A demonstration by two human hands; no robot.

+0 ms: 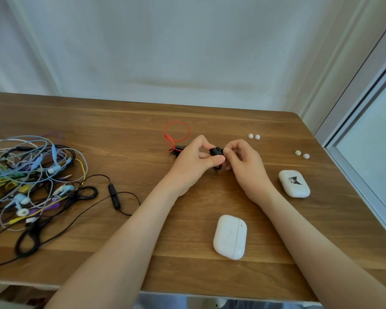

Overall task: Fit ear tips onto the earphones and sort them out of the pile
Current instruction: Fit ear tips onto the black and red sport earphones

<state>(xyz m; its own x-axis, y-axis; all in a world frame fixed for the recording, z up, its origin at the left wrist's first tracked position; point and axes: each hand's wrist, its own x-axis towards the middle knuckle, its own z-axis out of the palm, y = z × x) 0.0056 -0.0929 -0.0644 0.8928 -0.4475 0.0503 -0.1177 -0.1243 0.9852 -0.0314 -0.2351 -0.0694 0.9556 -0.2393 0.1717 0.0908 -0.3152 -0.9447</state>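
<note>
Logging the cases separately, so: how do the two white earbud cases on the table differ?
The near case is plain white; the right-hand case carries a black cartoon print. The near case lies roughly lengthwise towards the person; the right-hand case lies at a slant. The near case looks larger, though it is closer to the camera. Both are white, rounded, closed and lying flat.
</note>
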